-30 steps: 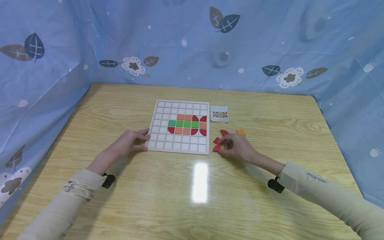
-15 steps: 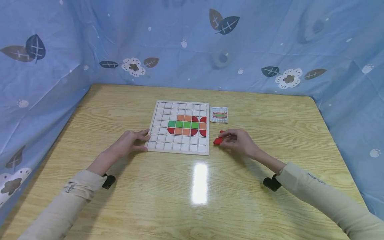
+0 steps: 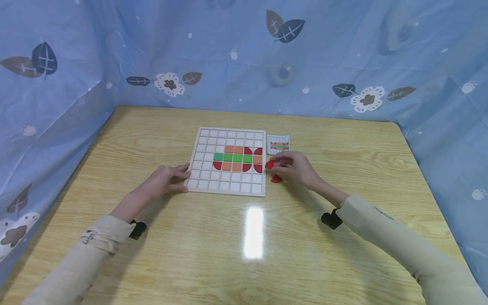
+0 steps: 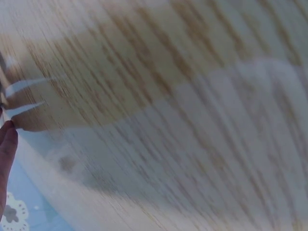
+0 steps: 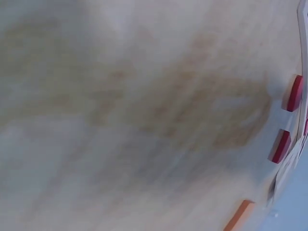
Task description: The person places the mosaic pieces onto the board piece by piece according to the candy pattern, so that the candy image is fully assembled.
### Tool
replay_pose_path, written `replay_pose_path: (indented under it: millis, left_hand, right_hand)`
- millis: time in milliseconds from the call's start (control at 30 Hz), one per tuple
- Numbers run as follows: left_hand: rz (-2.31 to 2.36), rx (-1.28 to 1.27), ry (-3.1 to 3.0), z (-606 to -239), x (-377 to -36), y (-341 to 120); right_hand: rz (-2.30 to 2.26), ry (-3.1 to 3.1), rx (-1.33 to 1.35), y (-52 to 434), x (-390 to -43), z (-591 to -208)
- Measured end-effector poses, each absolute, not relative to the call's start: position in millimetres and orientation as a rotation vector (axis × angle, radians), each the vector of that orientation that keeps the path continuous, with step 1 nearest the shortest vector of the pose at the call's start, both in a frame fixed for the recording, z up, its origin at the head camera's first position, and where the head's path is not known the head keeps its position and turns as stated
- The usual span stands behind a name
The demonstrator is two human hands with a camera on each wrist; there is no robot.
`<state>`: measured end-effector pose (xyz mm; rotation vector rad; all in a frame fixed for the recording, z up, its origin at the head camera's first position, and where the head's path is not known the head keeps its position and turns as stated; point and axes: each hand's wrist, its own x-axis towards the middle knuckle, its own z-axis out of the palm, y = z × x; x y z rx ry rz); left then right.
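Observation:
On the table lies a pale wooden grid board (image 3: 202, 176), partly filled with green, orange and red tiles. My left hand (image 3: 163, 181) touches its left edge with thumb and fingertips spread; a bit of that hand (image 4: 6, 154) shows at the left wrist view's edge. Beside the board's right edge, my right hand (image 3: 295, 168) pinches a red quarter-circle tile (image 3: 270, 164). Another red tile (image 3: 276, 178) lies just below those fingers. Two red tiles on the table, one higher (image 5: 295, 94) and one lower (image 5: 280, 147), appear in the right wrist view, where the hand itself is out of frame.
A small picture card (image 3: 278, 145) with a gridded coloured pattern lies right of the board, close to my right hand. An orange tile (image 5: 239, 215) shows low in the right wrist view. Blue patterned cloth (image 3: 244, 55) hangs behind the table.
My right hand has moved up and left from the loose tiles toward the board's right edge, with a red tile in its fingertips. My left hand has stayed at the left edge.

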<state>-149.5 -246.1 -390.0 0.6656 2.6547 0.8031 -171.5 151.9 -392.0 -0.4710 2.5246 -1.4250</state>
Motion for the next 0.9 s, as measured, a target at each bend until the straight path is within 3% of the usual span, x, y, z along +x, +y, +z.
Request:
replay_pose_path:
  millis: [900]
  left_hand:
    - [0.801, 0.665, 2.652, -391.5, -149.6, -248.8]
  right_hand:
    - [-1.468, 2.468, -0.507, 79.4, -217.0, -382.9]
